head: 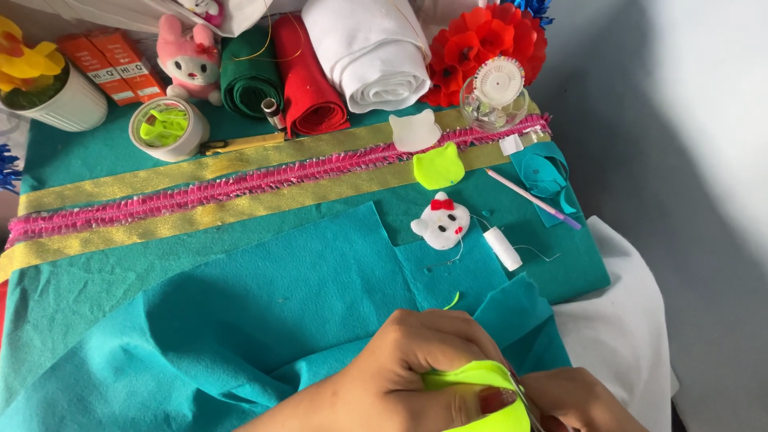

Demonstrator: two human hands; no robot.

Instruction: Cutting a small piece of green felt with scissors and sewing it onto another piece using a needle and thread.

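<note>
teal felt (264, 296) covers the table, folded and layered toward the near edge, with a white cloth (632, 320) showing under it on the right. beyond that lies plain grey floor in soft light. a gold band with pink fringe (264, 182) runs across the felt from left to right. along the back sit rolls of green (248, 76), red (308, 76) and white felt (370, 50), a pink plush (190, 60), a white pot (68, 104), orange boxes (112, 66), a tape roll (168, 128), red paper flowers (484, 44) and a pin wheel (498, 84). mid-table lie a white cat face (442, 224) with a red bow, a white cat shape (414, 130), a neon cat shape (438, 166), a thread spool (502, 248) and a pink pencil (532, 198).

at the bottom edge the left hand (408, 360) arches over, knuckles up, fingers curled and thumb pressed, pinching a neon felt piece (480, 392) low in the frame, over the teal folds. the right hand (580, 400) sits just beside it, mostly cut off by the frame; it touches the same piece, but i cannot tell how its fingers are set. something thin and metallic shows between the hands, too small to make out.
</note>
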